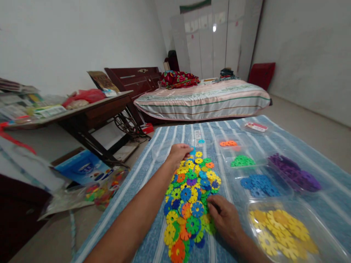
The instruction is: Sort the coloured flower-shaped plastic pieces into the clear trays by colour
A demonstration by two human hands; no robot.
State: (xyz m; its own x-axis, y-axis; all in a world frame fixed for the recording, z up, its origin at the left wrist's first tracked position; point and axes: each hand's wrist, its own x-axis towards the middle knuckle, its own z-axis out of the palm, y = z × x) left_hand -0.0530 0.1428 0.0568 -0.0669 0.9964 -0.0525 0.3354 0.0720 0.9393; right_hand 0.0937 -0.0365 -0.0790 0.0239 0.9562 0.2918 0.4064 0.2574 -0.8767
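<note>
A long pile of notched plastic snowflake discs (193, 195) in yellow, green, blue, orange and purple lies on a striped cloth. At the far end of the pile, my left hand (179, 152) pinches a light blue snowflake disc (193, 150) between thumb and fingers. Just beyond it, another light blue disc (201, 141) lies in a clear container. My right hand (225, 216) rests at the pile's right edge with its fingers curled against the discs. Whatever those fingers hold, if anything, is hidden.
To the right, clear boxes hold sorted discs: orange (228, 143), green (242, 161), blue (259, 185), purple (294, 173) and yellow (283, 233). A clear container (163, 149) stands left of my left hand. A bed (201, 100) and a cluttered sewing table (82, 107) are behind.
</note>
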